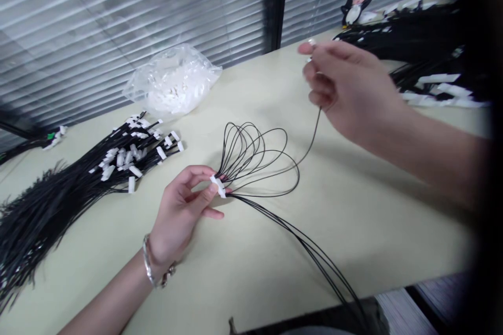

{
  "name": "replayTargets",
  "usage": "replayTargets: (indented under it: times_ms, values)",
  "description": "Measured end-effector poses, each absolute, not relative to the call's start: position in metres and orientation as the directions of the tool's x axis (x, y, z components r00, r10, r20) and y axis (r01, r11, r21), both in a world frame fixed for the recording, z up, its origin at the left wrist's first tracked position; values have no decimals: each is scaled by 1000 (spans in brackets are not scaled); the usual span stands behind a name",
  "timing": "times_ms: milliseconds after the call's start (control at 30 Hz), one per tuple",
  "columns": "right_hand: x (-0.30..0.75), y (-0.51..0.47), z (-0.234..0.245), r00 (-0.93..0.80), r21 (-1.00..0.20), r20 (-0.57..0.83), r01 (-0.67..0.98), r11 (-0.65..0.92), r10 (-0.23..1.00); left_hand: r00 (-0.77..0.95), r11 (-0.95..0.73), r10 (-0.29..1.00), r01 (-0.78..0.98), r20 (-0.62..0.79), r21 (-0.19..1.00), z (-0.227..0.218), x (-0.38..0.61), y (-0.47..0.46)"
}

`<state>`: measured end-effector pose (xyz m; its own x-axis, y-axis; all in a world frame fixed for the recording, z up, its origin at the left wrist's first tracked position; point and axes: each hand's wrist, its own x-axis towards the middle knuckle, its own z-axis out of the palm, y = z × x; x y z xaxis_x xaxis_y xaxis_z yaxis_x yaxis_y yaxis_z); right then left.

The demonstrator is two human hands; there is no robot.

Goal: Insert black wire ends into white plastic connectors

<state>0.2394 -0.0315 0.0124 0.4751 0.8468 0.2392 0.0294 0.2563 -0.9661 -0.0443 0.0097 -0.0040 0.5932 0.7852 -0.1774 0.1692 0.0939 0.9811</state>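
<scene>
My left hand [181, 209] pinches a small white connector [218, 186] between thumb and fingers, just above the pale green table [255, 251]. Several thin black wires [255, 159] loop out of the connector and trail toward the table's front edge. My right hand [341, 84] is raised higher and further back, fingers curled, pinching the end of one black wire that hangs from it down to the loops. A tiny white tip shows at its fingertips.
A large bundle of black wires with white connectors [78, 183] lies at the left. A clear plastic bag of white parts [173, 81] sits behind it. Another black wire pile [424, 47] and a penguin figure [357, 4] are at the back right. Window blinds run behind.
</scene>
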Motion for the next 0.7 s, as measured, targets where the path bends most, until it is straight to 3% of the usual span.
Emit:
replayTargets:
  times_ms: [67, 167, 233, 433, 700]
  values:
    - [204, -43, 12, 325, -891, 434, 289, 349, 840, 601, 88, 781, 166, -172, 982, -4, -45, 10]
    - [164, -61, 7, -35, -761, 430, 524, 383, 902, 604, 82, 780, 157, -162, 984, -4, -45, 9]
    - [150, -68, 1, -128, -687, 443, 588, 427, 888, 603, 88, 781, 151, -162, 985, -4, -45, 8]
    - [149, -67, -9, -104, -663, 402, 651, 368, 910, 622, 150, 759, 124, -194, 981, -2, -44, 5]
    - [139, -73, -12, -201, -585, 376, 706, 400, 904, 639, 164, 740, 135, -212, 977, -2, -43, -2]
